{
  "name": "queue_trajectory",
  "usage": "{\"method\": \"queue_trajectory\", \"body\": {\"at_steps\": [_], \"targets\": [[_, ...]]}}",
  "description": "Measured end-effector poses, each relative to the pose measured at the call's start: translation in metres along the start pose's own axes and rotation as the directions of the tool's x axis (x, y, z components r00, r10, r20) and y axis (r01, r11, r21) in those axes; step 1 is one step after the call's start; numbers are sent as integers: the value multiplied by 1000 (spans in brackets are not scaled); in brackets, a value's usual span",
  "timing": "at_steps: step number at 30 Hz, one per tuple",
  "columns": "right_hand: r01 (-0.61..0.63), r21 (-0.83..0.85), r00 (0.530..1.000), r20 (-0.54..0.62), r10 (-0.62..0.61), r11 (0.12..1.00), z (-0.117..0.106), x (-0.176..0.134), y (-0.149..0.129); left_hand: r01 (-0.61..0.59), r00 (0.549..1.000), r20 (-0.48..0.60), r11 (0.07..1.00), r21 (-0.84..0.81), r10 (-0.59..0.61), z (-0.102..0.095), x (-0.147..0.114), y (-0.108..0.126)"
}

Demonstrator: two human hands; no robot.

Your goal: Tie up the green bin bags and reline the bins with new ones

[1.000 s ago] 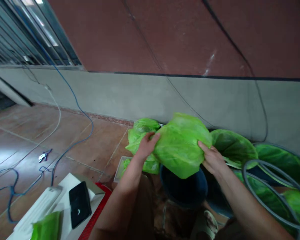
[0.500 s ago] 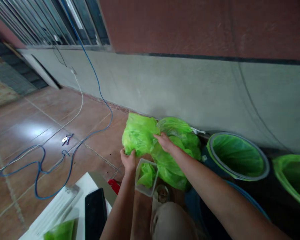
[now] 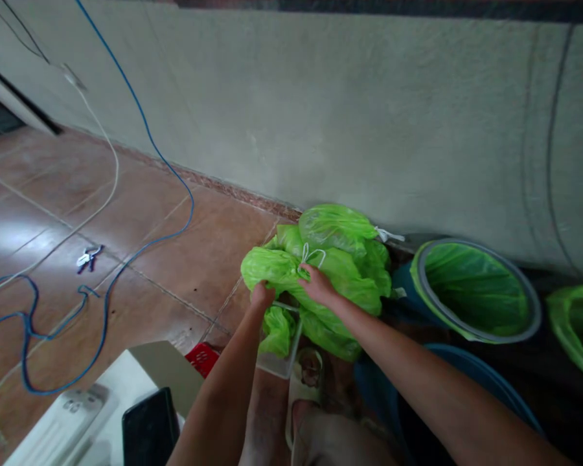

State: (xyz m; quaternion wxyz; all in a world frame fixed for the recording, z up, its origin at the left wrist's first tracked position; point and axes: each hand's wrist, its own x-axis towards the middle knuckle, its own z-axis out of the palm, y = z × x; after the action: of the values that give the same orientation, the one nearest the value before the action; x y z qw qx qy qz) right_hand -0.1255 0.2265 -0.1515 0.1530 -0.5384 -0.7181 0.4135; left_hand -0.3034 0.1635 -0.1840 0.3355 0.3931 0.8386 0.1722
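Note:
A lime-green plastic bag (image 3: 268, 266) lies bunched between my hands, its gathered end at the right with a white drawstring (image 3: 313, 254) standing up. My left hand (image 3: 263, 295) is closed on the bag's lower edge. At the gathered end, beside the string, my right hand (image 3: 317, 283) grips the plastic. More green bags (image 3: 342, 226) are heaped behind and to the right, against the wall. Just below my hands, a clear plastic container (image 3: 276, 367) holds another crumpled piece of green plastic (image 3: 278, 330).
A bin with a green liner (image 3: 476, 291) stands to the right, with another lined bin (image 3: 580, 323) past it. Near my right forearm is a blue tub (image 3: 486, 369). A white box (image 3: 111, 395) carries a phone (image 3: 148, 430). Keys (image 3: 88, 259) and blue cable (image 3: 109, 304) lie on the tiles.
The bag was spread wide between my hands; now it is bunched smaller, and its white drawstring shows by my right hand. My view has tilted down.

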Motion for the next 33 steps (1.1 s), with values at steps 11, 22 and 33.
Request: {"method": "queue_trajectory", "body": {"at_steps": [11, 22, 33], "targets": [[-245, 506, 969, 93, 230, 827, 12, -167, 27, 324, 942, 7, 908, -266, -335, 45, -121, -40], [-152, 681, 956, -83, 283, 716, -88, -221, -16, 157, 980, 183, 254, -954, 81, -65, -200, 83], [312, 939, 871, -343, 352, 144, -211, -329, -52, 151, 901, 295, 406, -901, 319, -62, -345, 139]]}}
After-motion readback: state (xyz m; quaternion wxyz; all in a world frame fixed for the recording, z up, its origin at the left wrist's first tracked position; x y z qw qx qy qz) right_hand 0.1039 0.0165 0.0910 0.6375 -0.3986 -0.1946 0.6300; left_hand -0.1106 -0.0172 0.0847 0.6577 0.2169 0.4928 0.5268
